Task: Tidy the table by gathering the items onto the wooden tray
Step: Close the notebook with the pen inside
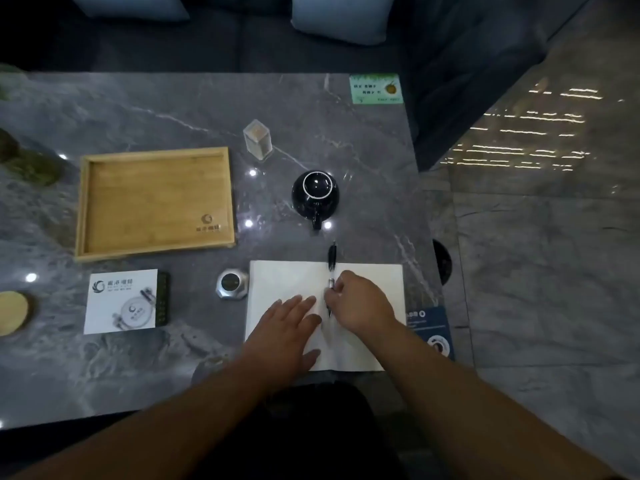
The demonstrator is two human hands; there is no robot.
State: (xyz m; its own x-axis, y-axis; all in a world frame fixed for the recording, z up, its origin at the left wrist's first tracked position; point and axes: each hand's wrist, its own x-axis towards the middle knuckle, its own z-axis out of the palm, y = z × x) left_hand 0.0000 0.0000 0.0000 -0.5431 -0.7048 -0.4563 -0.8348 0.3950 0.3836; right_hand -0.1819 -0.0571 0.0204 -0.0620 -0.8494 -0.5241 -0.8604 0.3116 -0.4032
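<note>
Left hand (pixel 291 327) flat, spread on notebook (pixel 287 282) | right hand (pixel 360 303) pinching pen (pixel 331 271) | wooden tray (pixel 156 202) well left

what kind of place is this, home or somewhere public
Probably a lounge or tea room in a business: a marble table before a cushioned sofa, a logo-stamped tray, and printed cards.

The wooden tray (pixel 156 202) holds nothing, so its whole floor is free. Between it and the open notebook (pixel 325 313) lies bare table (pixel 173 109), with only the silver octagonal object (pixel 231 284) near this way. The black teapot (pixel 315 195) and the clear toothpick holder (pixel 257 139) stand to the tray's right.
</note>
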